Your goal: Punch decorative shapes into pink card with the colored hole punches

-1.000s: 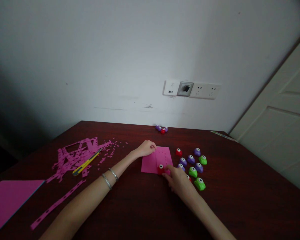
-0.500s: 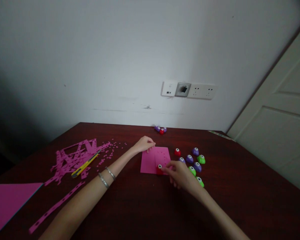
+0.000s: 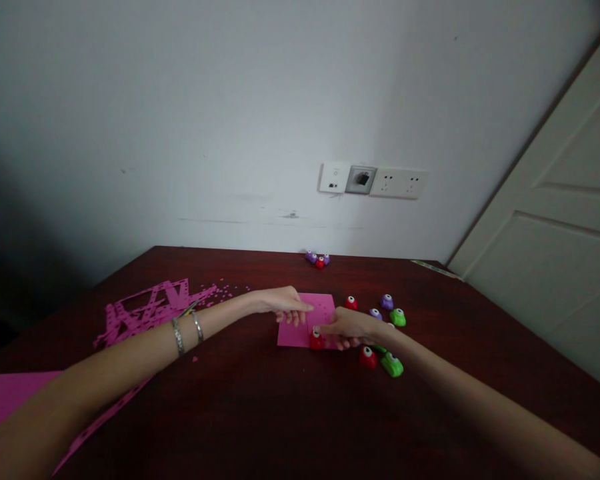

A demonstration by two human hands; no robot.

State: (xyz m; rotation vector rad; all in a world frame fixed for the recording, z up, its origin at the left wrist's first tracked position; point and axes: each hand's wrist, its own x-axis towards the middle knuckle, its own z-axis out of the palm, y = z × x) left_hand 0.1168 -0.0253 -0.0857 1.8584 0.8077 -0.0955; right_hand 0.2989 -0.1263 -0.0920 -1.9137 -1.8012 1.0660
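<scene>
A sheet of pink paper (image 3: pixel 293 337) lies on the table with a few small punched marks on its right half. At the paper's front edge stands a red craft punch (image 3: pixel 316 340) with a white, eye-like button on top. My right hand (image 3: pixel 353 325) is closed at the punch's right side, its extended fingertip touching the punch near the button. My left hand (image 3: pixel 286 303) hovers over the paper's upper left part with fingers curled and thumb stretched rightward. Whether anything tiny sits in the left fingers cannot be made out.
Right of the paper are red (image 3: pixel 368 357), green (image 3: pixel 393 364) and purple (image 3: pixel 387 302) punches, some partly behind my right hand. Several small punches (image 3: pixel 320 263) stand by the wall. Pink paper scraps (image 3: pixel 145 310) and a larger pink sheet (image 3: pixel 10 400) lie left, partly under my left arm.
My left hand has come forward and slightly down over the paper, its forearm now covering most of the yellow cutter. The right forearm has swung outward; a red punch now shows beside the green one.
</scene>
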